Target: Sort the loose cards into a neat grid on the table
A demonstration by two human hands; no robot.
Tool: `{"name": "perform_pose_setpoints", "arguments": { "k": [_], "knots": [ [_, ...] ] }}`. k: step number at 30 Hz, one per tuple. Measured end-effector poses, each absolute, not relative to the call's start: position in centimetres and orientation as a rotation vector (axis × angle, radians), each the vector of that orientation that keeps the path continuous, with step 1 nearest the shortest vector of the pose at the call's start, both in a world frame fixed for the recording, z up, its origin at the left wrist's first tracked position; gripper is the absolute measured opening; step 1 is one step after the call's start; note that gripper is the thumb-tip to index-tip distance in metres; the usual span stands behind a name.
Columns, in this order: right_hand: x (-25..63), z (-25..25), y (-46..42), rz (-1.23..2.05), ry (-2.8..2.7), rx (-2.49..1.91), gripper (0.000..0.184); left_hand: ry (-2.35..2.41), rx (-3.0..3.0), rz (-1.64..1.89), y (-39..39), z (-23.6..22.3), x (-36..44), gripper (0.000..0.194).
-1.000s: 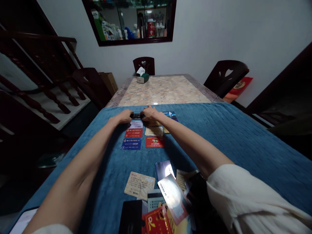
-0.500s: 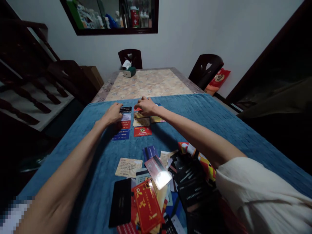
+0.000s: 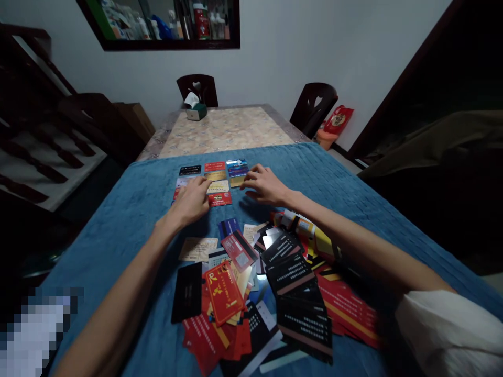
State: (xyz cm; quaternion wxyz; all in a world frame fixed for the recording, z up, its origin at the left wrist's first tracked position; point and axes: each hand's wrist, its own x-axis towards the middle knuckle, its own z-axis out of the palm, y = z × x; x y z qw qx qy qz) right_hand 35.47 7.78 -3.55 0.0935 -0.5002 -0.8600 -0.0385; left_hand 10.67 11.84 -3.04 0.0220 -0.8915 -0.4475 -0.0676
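Observation:
Cards lie face up in short columns on a blue cloth (image 3: 129, 220). My left hand (image 3: 192, 200) rests over the left and middle columns, fingers stretched out, fingertips by a cream card (image 3: 218, 186) and a red card (image 3: 220, 199). It covers part of the left column, below a black card (image 3: 190, 170). To the right, my right hand (image 3: 265, 185) has its fingers apart and slightly curved beside a gold card (image 3: 237, 181); I cannot tell whether they touch. Above that card are a purple-blue card (image 3: 238, 170) and a blue card (image 3: 236, 162).
Nearer to me lies a loose pile of cards, with black cards (image 3: 293, 277), a red and gold card (image 3: 223, 293) and red cards (image 3: 348, 309). A tissue box (image 3: 196, 112) stands at the table's far end. Chairs (image 3: 313, 109) stand around the table.
My right hand has moved right, off the middle column, uncovering the right column's cards. My left hand has shifted right and toward me, uncovering the black card. The view has shifted slightly.

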Motion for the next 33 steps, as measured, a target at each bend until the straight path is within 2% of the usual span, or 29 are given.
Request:
{"name": "perform_pose_setpoints", "arguments": {
  "k": [8, 16, 21, 27, 33],
  "knots": [
    [37.3, -5.0, 0.9, -0.117, -2.509, -1.369, 0.026, -1.294, -2.857, -0.154, 6.2, -3.2, 11.5, 0.044],
    [34.6, -4.1, -2.0, -0.039, -2.578, -1.224, 0.024, -1.127, -2.999, -0.027, 2.9, -2.8, 10.8, 0.044],
    [32.6, -3.5, -2.9, 0.042, -2.701, -1.118, 0.023, -0.972, -3.148, 0.049, 2.5, -3.2, 10.2, 0.054],
    [32.4, -3.7, -3.5, 0.089, -2.791, -1.062, 0.031, -0.891, -3.244, 0.191, 2.5, -3.4, 9.9, 0.068],
    [32.4, -4.4, -3.4, 0.125, -2.833, -1.033, 0.035, -0.903, -3.373, 0.166, 2.4, -3.4, 9.7, 0.079]
  ]
}}
